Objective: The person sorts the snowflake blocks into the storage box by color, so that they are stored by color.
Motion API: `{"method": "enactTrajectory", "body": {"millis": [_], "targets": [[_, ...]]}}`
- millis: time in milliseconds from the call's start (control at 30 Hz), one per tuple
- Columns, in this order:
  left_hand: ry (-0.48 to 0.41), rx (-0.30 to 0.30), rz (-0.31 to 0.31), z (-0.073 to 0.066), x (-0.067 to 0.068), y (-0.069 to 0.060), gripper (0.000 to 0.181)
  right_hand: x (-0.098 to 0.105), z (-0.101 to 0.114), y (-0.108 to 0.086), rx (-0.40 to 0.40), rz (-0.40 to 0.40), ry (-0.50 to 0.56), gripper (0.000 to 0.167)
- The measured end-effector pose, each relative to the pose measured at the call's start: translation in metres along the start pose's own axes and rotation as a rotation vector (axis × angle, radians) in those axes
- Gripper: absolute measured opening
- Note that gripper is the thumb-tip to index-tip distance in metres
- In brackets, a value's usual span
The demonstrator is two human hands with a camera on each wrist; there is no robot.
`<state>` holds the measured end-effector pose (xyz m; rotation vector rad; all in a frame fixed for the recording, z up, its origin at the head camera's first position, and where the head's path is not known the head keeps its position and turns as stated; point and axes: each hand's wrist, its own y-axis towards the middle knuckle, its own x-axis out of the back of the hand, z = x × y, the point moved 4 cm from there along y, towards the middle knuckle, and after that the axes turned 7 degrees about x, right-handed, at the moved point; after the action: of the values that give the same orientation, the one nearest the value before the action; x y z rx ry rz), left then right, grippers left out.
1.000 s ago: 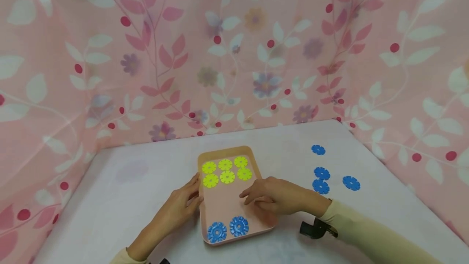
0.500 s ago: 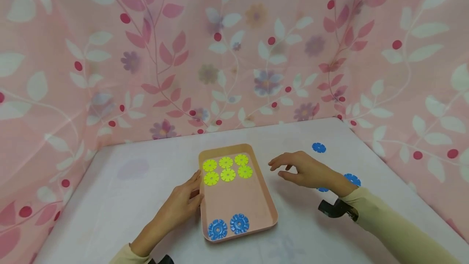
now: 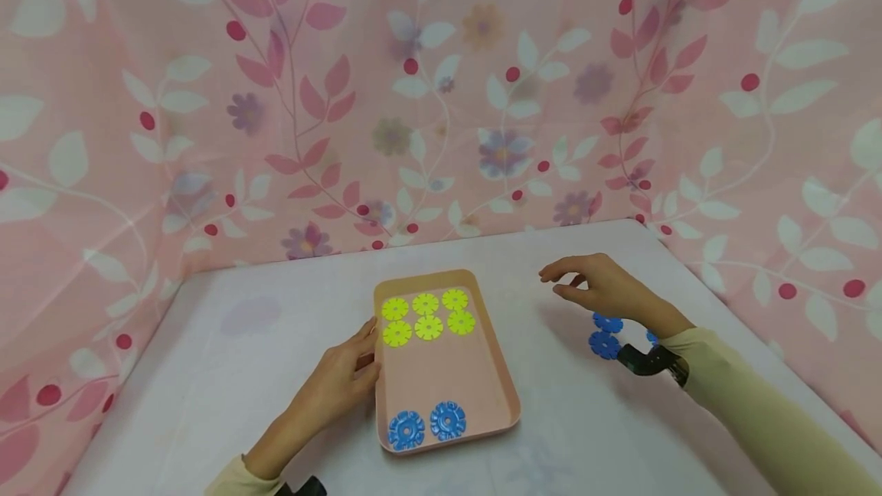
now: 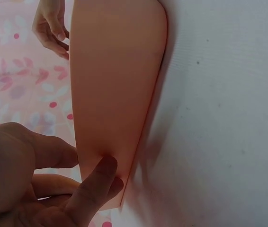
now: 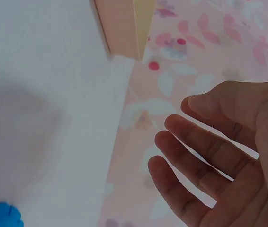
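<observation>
In the head view a pink tray (image 3: 441, 373) holds several yellow-green notched plastic discs (image 3: 429, 327) in two rows at its far end. Two blue notched discs (image 3: 448, 420) lie side by side at its near end. My left hand (image 3: 338, 377) rests fingertips on the tray's left side; the left wrist view shows them touching the outer wall (image 4: 115, 85). My right hand (image 3: 599, 285) hovers over the table right of the tray, fingers loosely bent, holding nothing. Beneath its wrist lie two touching blue discs (image 3: 604, 345), and another blue disc (image 3: 651, 337) is mostly covered by the arm.
A white cloth (image 3: 276, 350) covers the table. Pink floral fabric (image 3: 441, 98) hangs behind and along both sides. Each wrist wears a black camera mount (image 3: 648, 360). In the right wrist view blue discs (image 5: 4, 217) show at the lower left corner.
My right hand has lifted from over the tray and moved right and away, now covering the farthest blue disc. My left hand stays at the tray's side, and the discs in the tray keep their places.
</observation>
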<state>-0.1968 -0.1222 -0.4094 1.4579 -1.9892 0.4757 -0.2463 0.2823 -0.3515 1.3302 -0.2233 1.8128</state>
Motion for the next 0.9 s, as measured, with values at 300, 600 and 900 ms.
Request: {"method": "enactTrajectory", "body": {"millis": [300, 600, 900], "targets": [[-0.144, 0.132, -0.007, 0.002, -0.003, -0.001, 0.059, 0.020, -0.032, -0.010, -0.129, -0.038, -0.043, 0.023], [-0.153, 0.126, -0.013, 0.001, -0.007, 0.001, 0.058, 0.031, -0.065, -0.023, -0.301, -0.048, -0.099, 0.021], [-0.158, 0.155, -0.016, 0.004, -0.004, 0.000, 0.059, 0.026, -0.088, -0.027, -0.365, -0.019, -0.092, 0.030]]}}
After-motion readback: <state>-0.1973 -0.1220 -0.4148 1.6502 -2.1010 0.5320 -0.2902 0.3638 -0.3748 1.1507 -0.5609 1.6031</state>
